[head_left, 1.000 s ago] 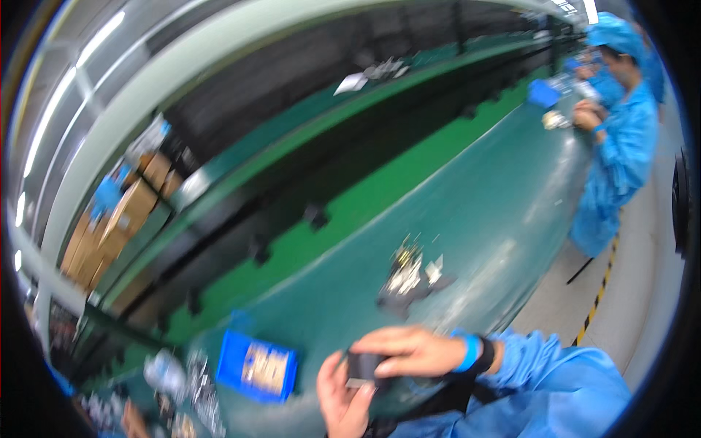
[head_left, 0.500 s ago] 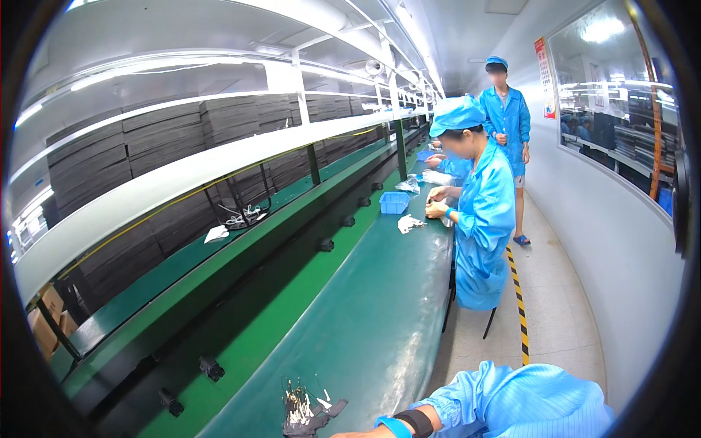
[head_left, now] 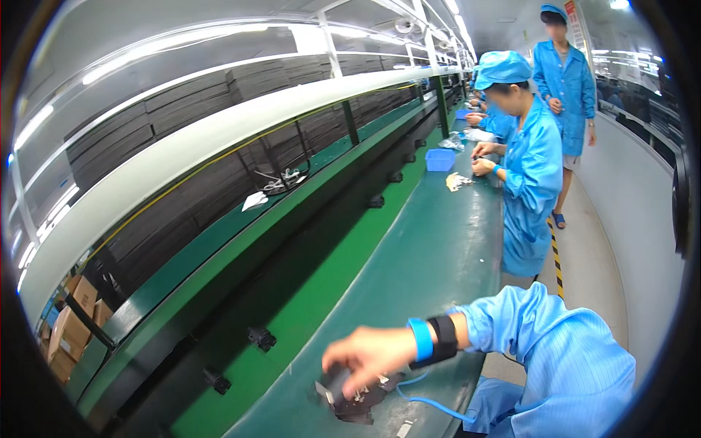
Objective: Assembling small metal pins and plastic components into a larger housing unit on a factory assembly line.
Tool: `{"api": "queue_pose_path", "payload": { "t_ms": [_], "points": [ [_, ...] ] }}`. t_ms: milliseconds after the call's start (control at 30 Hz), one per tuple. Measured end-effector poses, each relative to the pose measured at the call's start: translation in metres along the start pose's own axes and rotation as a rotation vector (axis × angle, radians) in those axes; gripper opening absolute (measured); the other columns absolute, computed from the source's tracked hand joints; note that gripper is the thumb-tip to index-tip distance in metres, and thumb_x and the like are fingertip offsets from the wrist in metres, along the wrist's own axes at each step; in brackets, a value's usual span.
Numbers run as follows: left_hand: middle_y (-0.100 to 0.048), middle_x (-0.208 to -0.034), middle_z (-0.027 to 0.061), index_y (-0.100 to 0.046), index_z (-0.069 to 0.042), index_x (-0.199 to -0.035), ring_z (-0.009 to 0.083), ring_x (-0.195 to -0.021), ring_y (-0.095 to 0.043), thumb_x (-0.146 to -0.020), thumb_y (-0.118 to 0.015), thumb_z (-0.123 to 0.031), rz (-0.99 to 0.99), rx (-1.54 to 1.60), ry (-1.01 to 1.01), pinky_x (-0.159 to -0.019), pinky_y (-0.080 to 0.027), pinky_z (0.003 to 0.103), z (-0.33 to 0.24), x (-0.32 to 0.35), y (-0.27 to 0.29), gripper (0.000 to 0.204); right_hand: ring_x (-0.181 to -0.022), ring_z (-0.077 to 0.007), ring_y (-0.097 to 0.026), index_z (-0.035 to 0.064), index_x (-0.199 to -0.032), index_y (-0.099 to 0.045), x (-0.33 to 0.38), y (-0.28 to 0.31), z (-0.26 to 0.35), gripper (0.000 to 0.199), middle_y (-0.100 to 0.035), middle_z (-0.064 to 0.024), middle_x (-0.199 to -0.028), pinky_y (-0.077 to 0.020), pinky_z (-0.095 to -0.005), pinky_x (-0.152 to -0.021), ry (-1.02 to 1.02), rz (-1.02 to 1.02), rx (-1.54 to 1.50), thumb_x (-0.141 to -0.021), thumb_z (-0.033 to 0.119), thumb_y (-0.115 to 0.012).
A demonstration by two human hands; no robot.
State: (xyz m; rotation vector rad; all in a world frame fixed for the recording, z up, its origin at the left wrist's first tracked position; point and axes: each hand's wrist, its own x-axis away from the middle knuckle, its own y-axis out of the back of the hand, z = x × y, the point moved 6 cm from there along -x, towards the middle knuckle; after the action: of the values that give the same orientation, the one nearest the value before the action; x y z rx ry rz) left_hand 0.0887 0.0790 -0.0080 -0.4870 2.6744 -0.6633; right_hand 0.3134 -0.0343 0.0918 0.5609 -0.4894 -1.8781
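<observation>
Over dark pieces [head_left: 354,412] on the green bench [head_left: 416,285], the right hand [head_left: 374,356] curls.
Cannot tell its grip, nor the unseen left hand's.

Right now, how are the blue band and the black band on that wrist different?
The blue band is narrower; the black band is wider. The blue band sits nearer the right hand, the black band nearer the sleeve. Both are worn side by side.
</observation>
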Motion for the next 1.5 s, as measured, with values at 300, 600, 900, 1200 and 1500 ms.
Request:
{"api": "queue_pose_path", "payload": {
  "t_ms": [300, 600, 900, 1200, 1500],
  "points": [
    [-0.049, -0.119, 0.0281, -0.038, -0.007, -0.130, 0.0341, -0.103, -0.054, -0.092, -0.045, -0.016, -0.059, -0.225, 0.254, -0.092, -0.044, 0.048, 0.011, 0.015, 0.035, 0.040, -0.049, -0.0161, -0.058, -0.0039, -0.103, -0.056, -0.108, 0.051, -0.166, 0.055, -0.061, -0.0101, -0.064, -0.0459, -0.0305, -0.048, -0.414, -0.421, -0.025, -0.069, 0.035, -0.076],
    [-0.050, -0.119, 0.0263, -0.036, 0.008, -0.125, 0.0336, -0.111, -0.051, -0.088, -0.057, -0.014, 0.120, 0.415, 0.219, -0.098, -0.035, 0.050, 0.094, 0.085, 0.138, 0.048, -0.054, -0.0126, -0.059, -0.0039, -0.099, -0.058, -0.152, 0.034, -0.220, 0.042, -0.060, -0.0074, -0.066, -0.0514, -0.0266, -0.049, -0.561, -0.561, -0.410, -0.074, 0.026, -0.073],
    [-0.051, -0.118, 0.0259, -0.038, 0.008, -0.123, 0.0331, -0.110, -0.051, -0.087, -0.055, -0.011, 0.143, 0.424, 0.273, -0.098, -0.036, 0.049, 0.114, 0.051, 0.125, 0.044, -0.081, -0.0214, -0.062, -0.0009, -0.124, -0.046, -0.138, 0.050, -0.242, 0.055, -0.059, -0.0153, -0.101, -0.0533, -0.0333, -0.067, -0.503, -0.773, -0.467, -0.076, 0.014, -0.067],
    [-0.052, -0.117, 0.0253, -0.039, 0.008, -0.122, 0.0325, -0.109, -0.052, -0.087, -0.054, -0.007, 0.154, 0.445, 0.271, -0.097, -0.037, 0.048, 0.115, 0.024, 0.102, 0.040, -0.102, -0.0283, -0.048, 0.0024, -0.103, -0.052, -0.114, 0.062, -0.147, 0.029, -0.044, -0.0126, -0.116, -0.0442, -0.0370, -0.084, 0.040, -0.695, 0.339, -0.074, 0.004, -0.053],
    [-0.052, -0.116, 0.0248, -0.041, 0.008, -0.120, 0.0320, -0.109, -0.052, -0.087, -0.052, -0.003, 0.113, 0.359, 0.206, -0.096, -0.038, 0.046, 0.085, 0.005, 0.063, 0.036, -0.089, -0.0338, -0.051, 0.0025, -0.098, -0.054, -0.094, 0.032, -0.115, 0.026, -0.050, -0.0140, -0.096, -0.0440, -0.0422, -0.075, 0.256, -0.440, 0.380, -0.072, 0.000, -0.052]
  ]
}}
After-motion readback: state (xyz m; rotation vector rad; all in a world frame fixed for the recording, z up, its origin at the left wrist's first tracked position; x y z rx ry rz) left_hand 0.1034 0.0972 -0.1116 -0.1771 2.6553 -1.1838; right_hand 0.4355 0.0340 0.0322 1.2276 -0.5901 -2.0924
